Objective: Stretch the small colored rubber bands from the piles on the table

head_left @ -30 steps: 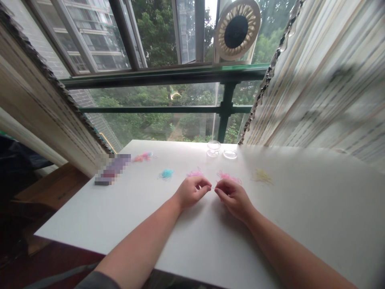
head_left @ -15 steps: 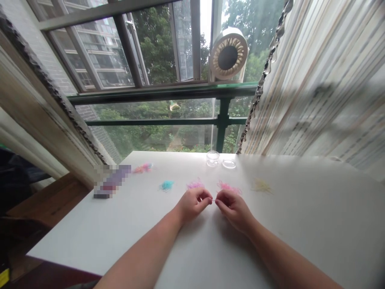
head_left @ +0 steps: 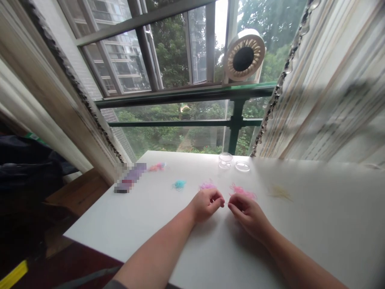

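Observation:
My left hand [head_left: 208, 204] is closed in a pinch, thumb against forefinger, just in front of the lilac pile of thin bands [head_left: 208, 184]. Facing it across a small gap, my right hand [head_left: 247, 212] pinches the same way, in front of the pink pile of thin bands [head_left: 243, 192]. Whatever lies between the fingertips of either hand is too small to make out. Farther left is a turquoise pile of bands [head_left: 179, 184], and to the right a pale yellow pile [head_left: 280, 192].
A mixed-colour pile [head_left: 157, 167] lies at the back left of the white table [head_left: 126, 224], beside a blurred-out purple item [head_left: 132, 176]. A clear round container [head_left: 225, 159] and a clear lid-like disc [head_left: 242, 166] stand near the back edge. A round fan [head_left: 244, 58] is by the window.
The camera view has swung left, so everything appears shifted right. My fingertips have moved slightly apart; the thin pale strand seen between them before no longer shows.

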Action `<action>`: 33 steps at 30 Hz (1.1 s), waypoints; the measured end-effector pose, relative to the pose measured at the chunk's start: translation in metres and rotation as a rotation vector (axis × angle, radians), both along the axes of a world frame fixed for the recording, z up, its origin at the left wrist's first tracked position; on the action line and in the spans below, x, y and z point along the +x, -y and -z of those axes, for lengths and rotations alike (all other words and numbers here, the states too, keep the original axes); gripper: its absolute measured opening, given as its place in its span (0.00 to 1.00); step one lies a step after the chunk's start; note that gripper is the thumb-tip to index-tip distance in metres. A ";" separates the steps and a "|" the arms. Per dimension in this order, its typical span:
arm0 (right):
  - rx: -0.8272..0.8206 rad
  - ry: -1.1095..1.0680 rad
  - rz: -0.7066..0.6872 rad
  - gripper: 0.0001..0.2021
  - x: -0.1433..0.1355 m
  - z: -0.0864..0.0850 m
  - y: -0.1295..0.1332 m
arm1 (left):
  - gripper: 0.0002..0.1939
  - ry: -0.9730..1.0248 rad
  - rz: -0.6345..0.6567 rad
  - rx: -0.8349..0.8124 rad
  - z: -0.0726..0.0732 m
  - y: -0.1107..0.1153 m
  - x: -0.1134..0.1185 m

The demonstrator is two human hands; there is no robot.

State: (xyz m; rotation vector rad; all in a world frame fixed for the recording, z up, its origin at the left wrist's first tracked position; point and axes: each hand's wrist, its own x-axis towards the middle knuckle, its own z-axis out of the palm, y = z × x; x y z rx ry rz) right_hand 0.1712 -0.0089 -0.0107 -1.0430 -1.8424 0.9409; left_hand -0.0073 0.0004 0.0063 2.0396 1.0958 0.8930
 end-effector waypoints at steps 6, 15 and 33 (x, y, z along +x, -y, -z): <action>-0.003 0.031 -0.021 0.08 0.003 0.006 -0.001 | 0.09 0.032 -0.009 0.000 0.004 0.000 0.000; 0.058 0.123 0.027 0.09 0.006 0.010 -0.004 | 0.10 0.055 -0.016 0.028 0.003 0.003 0.002; -0.022 -0.011 0.008 0.08 0.002 0.011 -0.004 | 0.07 -0.018 -0.024 0.064 0.006 -0.004 -0.002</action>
